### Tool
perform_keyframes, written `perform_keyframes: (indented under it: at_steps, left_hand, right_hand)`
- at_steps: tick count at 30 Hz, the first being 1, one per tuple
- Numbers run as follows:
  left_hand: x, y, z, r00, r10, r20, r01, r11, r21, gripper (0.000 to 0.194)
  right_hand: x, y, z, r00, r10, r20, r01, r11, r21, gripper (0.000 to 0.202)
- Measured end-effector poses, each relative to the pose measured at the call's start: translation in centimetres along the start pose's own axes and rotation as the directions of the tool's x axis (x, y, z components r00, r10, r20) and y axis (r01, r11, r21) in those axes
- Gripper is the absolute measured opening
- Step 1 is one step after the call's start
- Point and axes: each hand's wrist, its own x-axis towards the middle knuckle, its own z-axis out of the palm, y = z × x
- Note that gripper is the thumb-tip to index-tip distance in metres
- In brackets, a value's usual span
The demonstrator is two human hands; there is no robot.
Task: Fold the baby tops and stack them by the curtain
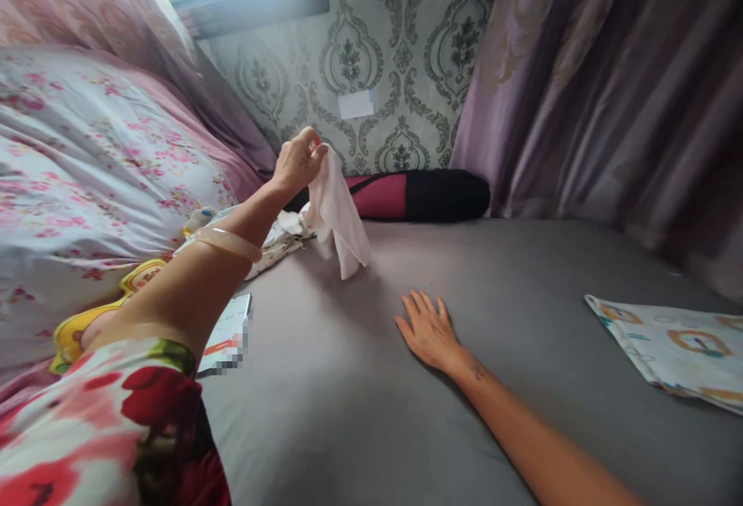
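My left hand [300, 159] is raised over the bed, its fingers pinching a thin white cloth [341, 220] by the top edge. The cloth hangs down in loose folds, its lower corner close to the grey sheet [371, 413]. Behind it lies a small heap of pale printed fabric [279, 247], partly hidden by my left forearm. Flat on the sheet rests my right hand [428, 328], fingers spread, holding nothing. A folded white cloth with orange and green prints [685, 347] lies to the right of it.
A dark red and black bolster-shaped bag [418, 196] lies along the patterned wall. Beside my left forearm are a phone [229, 336] and a yellow item [87, 328]. Floral bedding [104, 158] is piled at left. Mauve curtains [557, 88] hang on the right.
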Motion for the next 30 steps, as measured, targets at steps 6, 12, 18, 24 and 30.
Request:
perform_keyframes:
  at_steps: [6,12,18,24,30]
  left_hand:
    - [1.4,5.1,4.1,0.998,-0.069,-0.001,0.066,0.954,-0.291,0.034]
    - [2.5,8.4,7.9,0.998,0.033,0.050,-0.007,0.892,-0.451,0.046]
    - [0.1,14.4,7.5,0.991,0.066,0.120,0.021,0.790,-0.613,0.039]
    - [-4.7,20.7,2.9,0.973,0.017,0.231,0.210,0.357,-0.910,0.024]
    - [-5.3,20.5,2.7,0.956,-0.066,0.285,0.292,0.222,-0.930,0.022]
  right_hand:
    - [-0.3,0.1,-0.5,0.985,-0.086,-0.150,0.111,0.980,0.165,0.040]
    - [0.4,-0.2,-1.6,0.933,0.027,-0.358,0.161,0.861,0.483,0.025]
    - [1.4,-0.1,-3.9,0.887,0.245,-0.391,0.181,0.594,0.784,0.027]
    - [1.7,-0.1,-7.2,0.832,0.327,-0.447,0.330,0.356,0.874,0.036]
    - [1.7,1.8,-9.7,0.799,0.433,-0.418,0.349,0.232,0.908,0.038]
